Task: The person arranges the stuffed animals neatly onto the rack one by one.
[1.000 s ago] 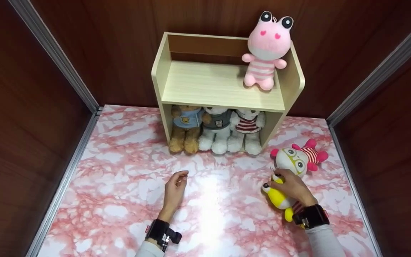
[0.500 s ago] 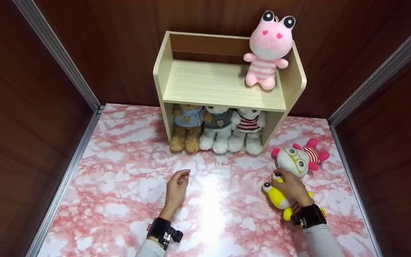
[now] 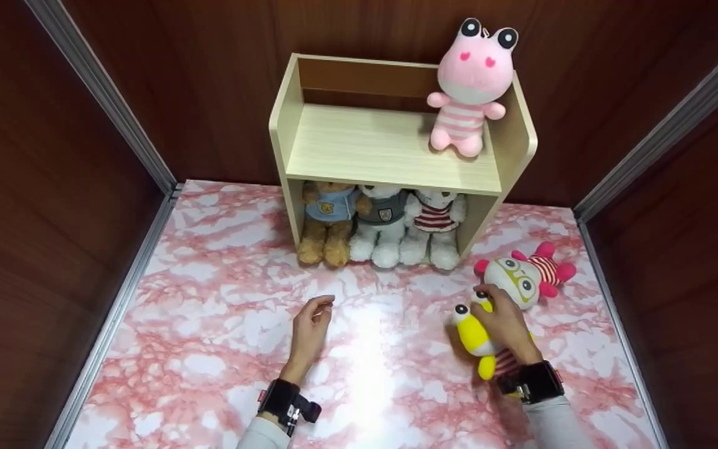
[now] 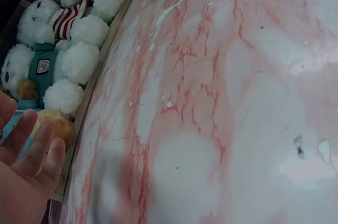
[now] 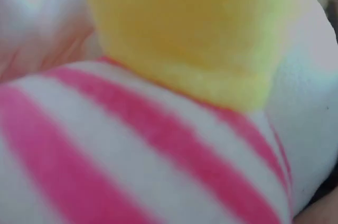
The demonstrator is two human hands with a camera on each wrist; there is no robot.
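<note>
My right hand (image 3: 505,321) grips a yellow frog plush (image 3: 472,333) by its head, beside the bulging black-and-white eyes. Much of its body is hidden under the hand and wrist. Close up in the right wrist view, a yellow limb and the pink-and-white striped body (image 5: 148,129) of the plush fill the picture. My left hand (image 3: 311,327) holds nothing; its fingers hang loosely bent over the table, and in the left wrist view that hand (image 4: 31,166) overlaps the plush toys in the shelf.
A small wooden shelf (image 3: 390,143) stands at the back. A pink frog plush (image 3: 474,78) sits on its top right. Below are a brown bear (image 3: 328,218) and two white plush toys (image 3: 381,224). A pink-and-white plush with glasses (image 3: 515,280) lies right of the shelf. Dark walls enclose the table.
The yellow frog plush has shifted a little left and up in the head view with my right hand, and its head has tilted. My left hand has stayed nearly still.
</note>
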